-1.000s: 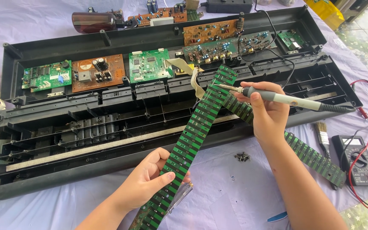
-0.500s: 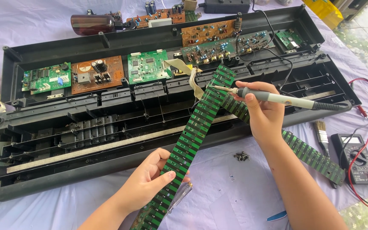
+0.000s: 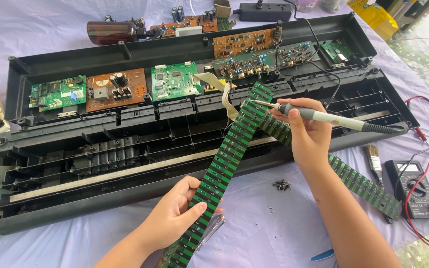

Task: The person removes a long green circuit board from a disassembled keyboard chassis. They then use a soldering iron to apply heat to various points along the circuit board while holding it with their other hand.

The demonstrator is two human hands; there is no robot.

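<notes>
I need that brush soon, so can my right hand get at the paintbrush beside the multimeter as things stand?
Probably not at once: the right hand is wrapped around the soldering iron. The paintbrush lies uncovered on the cloth beside the multimeter, with nothing across the way, so only the occupied grip hinders it.

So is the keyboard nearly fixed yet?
Not nearly. Done: the black keyboard case is opened, boards bare. In hand: the left hand holds a long green circuit strip; the right hand puts a grey soldering iron to its top end. Left: refitting strips, loose screws.
</notes>
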